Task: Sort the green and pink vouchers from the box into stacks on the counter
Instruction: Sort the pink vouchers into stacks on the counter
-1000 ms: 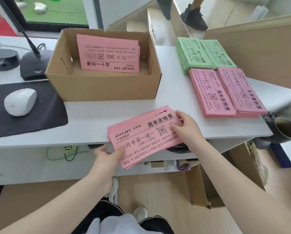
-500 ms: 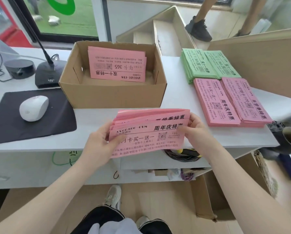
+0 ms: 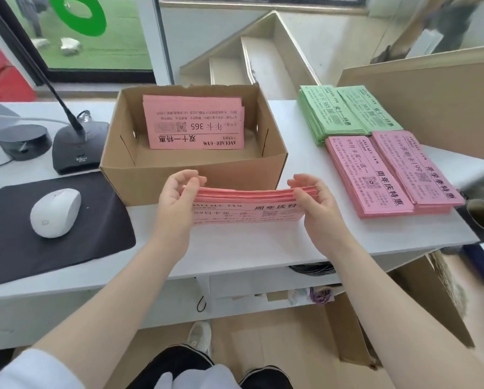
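Pink vouchers point(image 3: 248, 204) now stand on their long edge on the counter point(image 3: 249, 248), just before the box point(image 3: 196, 167); half a second ago they were fanned and lifted off it. Left hand point(image 3: 176, 203) and right hand point(image 3: 316, 202) grip the bundle's ends, squaring it. More pink vouchers lean inside the box. Sorted stacks point(image 3: 375, 153) lie unchanged at right.

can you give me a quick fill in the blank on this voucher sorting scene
1. Both hands hold a bundle of ____ vouchers.
2. The vouchers left in the box are ____.
3. The green stacks lie ____ the pink stacks from the person.
4. The mouse sits on a ____ pad.

Missing words: pink; pink; beyond; black
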Demonstrator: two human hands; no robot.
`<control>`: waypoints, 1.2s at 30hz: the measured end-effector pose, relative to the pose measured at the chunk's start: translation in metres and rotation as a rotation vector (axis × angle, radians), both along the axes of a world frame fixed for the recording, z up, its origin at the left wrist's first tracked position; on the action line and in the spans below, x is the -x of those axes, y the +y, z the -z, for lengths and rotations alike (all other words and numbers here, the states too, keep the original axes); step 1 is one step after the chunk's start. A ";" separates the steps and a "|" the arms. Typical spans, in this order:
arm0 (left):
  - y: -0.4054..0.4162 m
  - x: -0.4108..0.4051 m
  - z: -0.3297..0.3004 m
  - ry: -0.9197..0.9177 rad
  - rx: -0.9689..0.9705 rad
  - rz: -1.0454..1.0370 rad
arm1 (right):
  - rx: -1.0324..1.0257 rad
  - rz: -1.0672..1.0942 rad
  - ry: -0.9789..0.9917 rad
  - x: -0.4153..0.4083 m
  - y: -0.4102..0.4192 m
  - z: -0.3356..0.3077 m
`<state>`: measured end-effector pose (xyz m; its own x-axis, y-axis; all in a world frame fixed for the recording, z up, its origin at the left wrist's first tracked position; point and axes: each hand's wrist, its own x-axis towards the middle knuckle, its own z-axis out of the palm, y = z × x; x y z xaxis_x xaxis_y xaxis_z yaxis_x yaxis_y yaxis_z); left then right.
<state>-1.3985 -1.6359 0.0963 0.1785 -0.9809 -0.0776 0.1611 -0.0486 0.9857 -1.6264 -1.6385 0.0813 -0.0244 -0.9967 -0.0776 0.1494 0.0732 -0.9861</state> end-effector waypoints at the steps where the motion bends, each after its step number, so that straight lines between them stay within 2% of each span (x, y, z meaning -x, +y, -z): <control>1: -0.003 0.002 -0.002 -0.012 -0.014 -0.025 | -0.005 0.046 -0.005 -0.003 -0.003 0.000; 5: -0.008 0.003 0.001 0.004 0.003 -0.006 | -0.056 0.215 -0.017 -0.014 -0.014 -0.003; 7: -0.007 -0.007 0.011 -0.027 0.044 0.115 | -0.077 0.214 -0.090 -0.016 -0.017 -0.005; 9: -0.006 -0.016 0.023 -0.150 0.043 0.252 | -0.059 0.126 -0.102 -0.011 -0.015 -0.005; 12: -0.010 -0.019 0.029 -0.253 0.037 0.330 | -0.037 -0.052 0.159 0.000 -0.008 -0.003; 14: -0.013 -0.021 0.027 -0.268 0.083 0.351 | -0.026 -0.056 0.303 0.002 -0.006 -0.007; 18: -0.017 -0.021 0.027 -0.290 0.196 0.423 | 0.029 0.051 0.316 0.007 -0.002 -0.017; 23: -0.028 -0.012 0.046 -0.487 0.169 0.562 | -0.053 0.135 0.414 0.015 0.005 -0.011; 26: -0.032 -0.002 0.036 -0.458 0.204 0.629 | -0.041 0.280 0.450 0.023 0.010 -0.012; 31: -0.026 0.047 0.012 -0.447 0.341 0.801 | -0.012 0.576 0.398 0.056 0.027 -0.020; 36: -0.045 0.125 -0.011 -0.299 0.191 0.726 | -0.067 0.682 0.330 0.112 0.035 -0.032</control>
<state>-1.5235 -1.6809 0.1071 -0.5218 -0.8514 0.0533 -0.1180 0.1339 0.9840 -1.7385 -1.6036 0.1134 -0.6660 -0.7457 -0.0189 -0.1189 0.1311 -0.9842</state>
